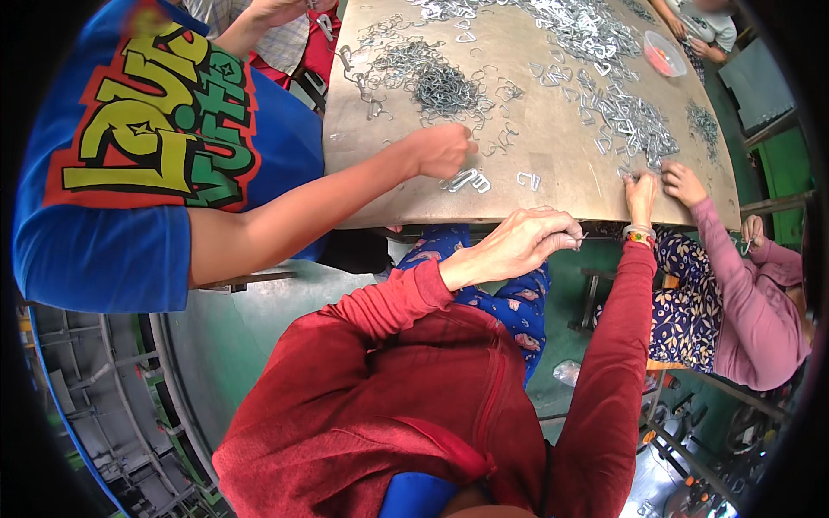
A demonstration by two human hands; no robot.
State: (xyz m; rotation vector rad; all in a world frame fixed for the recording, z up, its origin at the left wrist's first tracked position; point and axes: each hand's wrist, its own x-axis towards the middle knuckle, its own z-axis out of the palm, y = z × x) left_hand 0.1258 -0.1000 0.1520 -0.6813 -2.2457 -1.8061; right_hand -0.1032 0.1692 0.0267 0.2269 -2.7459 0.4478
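Note:
My left hand (525,245) is just off the table's near edge, above my lap. Its thumb and fingers are pinched together, and a thin bit of metal sticks out at the tips; most of that piece is hidden. My right hand (641,200), with a bracelet at its wrist, reaches over the table edge to the near end of a pile of flat silver metal hooks (643,129). Its fingertips close on a hook there, partly covered by the fingers. One loose hook (528,180) lies on the table between my hands.
On the wooden table (544,138) sit a heap of bent wire pieces (445,91) and a plastic bowl (663,53). A blue-shirted co-worker's hand (445,151) rests at left beside several hooks (466,180). A pink-sleeved co-worker's hand (682,183) is close right of mine.

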